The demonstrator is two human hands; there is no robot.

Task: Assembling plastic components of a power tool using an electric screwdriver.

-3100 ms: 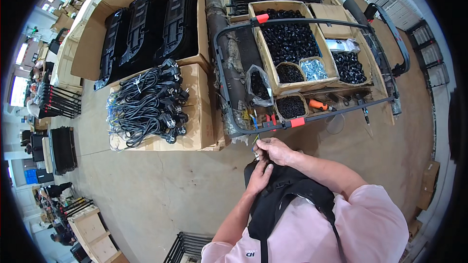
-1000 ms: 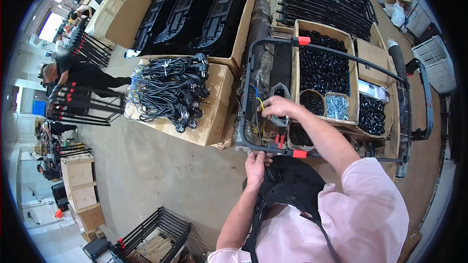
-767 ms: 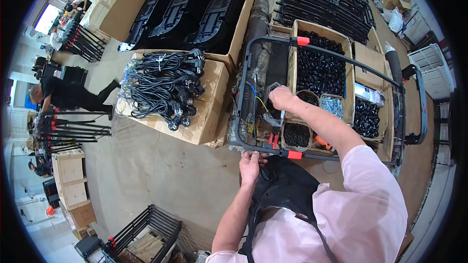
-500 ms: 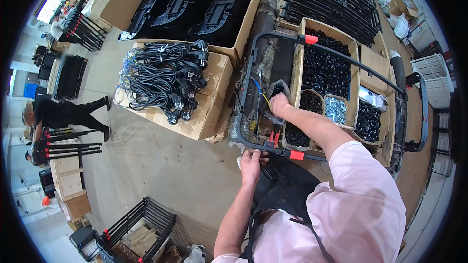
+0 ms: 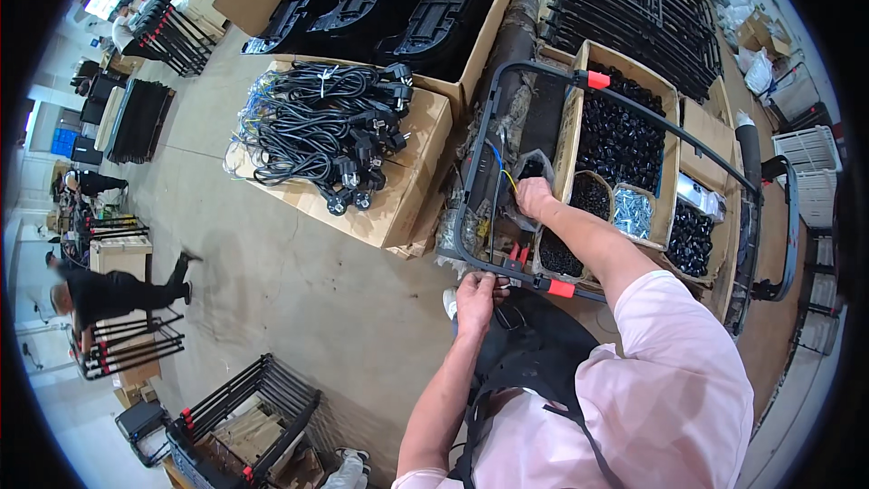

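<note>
A black tubular frame (image 5: 494, 118) with red sleeves lies across the bench in front of me. My left hand (image 5: 477, 302) is closed around its near left corner, thumb and fingers on the tube. My right hand (image 5: 536, 197) reaches inside the frame to a clear plastic bag (image 5: 534, 166) with dark contents; its fingers are curled, and their tips are hidden. A blue and yellow wire (image 5: 500, 163) runs beside that bag. Red-handled pliers (image 5: 517, 256) lie near the frame's near tube, between my hands.
Right of the bag, a cardboard box of black parts (image 5: 625, 131), a tray of silver screws (image 5: 632, 213) and a basket of small black pieces (image 5: 558, 254) stand close together. Black power cords (image 5: 317, 127) cover a carton at left. A person in black (image 5: 118, 297) handles frames farther left.
My view has shifted slightly, so the bench sits a little farther right. Both hands stay at about the same places. The person in black at left has moved toward the lower left with the frames.
</note>
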